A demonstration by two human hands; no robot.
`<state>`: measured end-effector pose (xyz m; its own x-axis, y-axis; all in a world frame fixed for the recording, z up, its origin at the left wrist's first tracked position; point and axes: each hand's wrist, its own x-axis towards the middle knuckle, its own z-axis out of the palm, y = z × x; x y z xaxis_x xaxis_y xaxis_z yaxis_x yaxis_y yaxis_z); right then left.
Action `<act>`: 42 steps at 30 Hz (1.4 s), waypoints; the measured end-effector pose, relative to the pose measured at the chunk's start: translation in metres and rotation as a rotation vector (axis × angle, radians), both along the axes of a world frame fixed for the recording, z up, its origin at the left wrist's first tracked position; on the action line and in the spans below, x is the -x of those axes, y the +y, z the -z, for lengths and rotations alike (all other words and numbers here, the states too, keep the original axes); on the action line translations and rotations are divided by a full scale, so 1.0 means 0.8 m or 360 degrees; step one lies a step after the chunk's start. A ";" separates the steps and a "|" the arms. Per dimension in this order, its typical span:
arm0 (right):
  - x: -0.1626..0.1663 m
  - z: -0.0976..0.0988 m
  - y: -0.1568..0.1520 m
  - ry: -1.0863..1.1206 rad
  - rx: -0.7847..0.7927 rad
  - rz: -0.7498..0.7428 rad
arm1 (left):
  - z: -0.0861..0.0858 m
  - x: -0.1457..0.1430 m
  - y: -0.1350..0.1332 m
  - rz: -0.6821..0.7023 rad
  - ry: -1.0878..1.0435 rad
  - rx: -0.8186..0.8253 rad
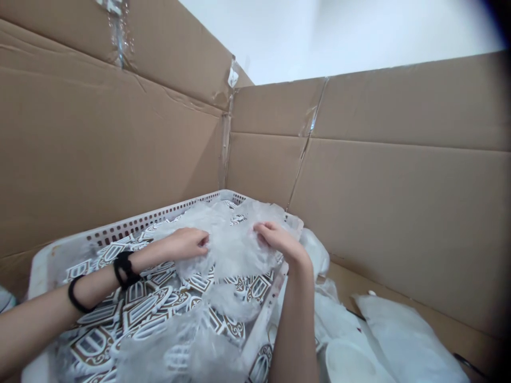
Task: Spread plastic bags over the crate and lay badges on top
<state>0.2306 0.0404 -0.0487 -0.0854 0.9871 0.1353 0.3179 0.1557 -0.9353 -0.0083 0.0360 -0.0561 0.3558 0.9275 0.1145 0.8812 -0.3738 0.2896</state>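
My left hand (189,243) is closed, its fingers curled on the left part of a thin, cloudy clear plastic bag (233,246). At the bag's right side, my right hand (277,240) pinches the film between thumb and fingers. The bag is spread over a heap of small white-and-brown window-shaped pieces (91,344) with scroll patterns. These lie jumbled in a white perforated plastic basket (39,279). More crumpled plastic film (217,354) covers pieces near the front. Whether the bag between my hands holds anything is hard to see.
Tall cardboard walls (112,149) rise behind and to the left of the basket, meeting in a taped corner. On the right stand a white round container (347,363) and a filled white bag (411,338). Other plastic bags (315,250) press against the basket's right side.
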 end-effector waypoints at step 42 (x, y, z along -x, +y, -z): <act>-0.001 -0.026 -0.020 0.0769 -0.0436 -0.0131 | -0.051 0.009 -0.002 0.0008 -0.1480 -0.0883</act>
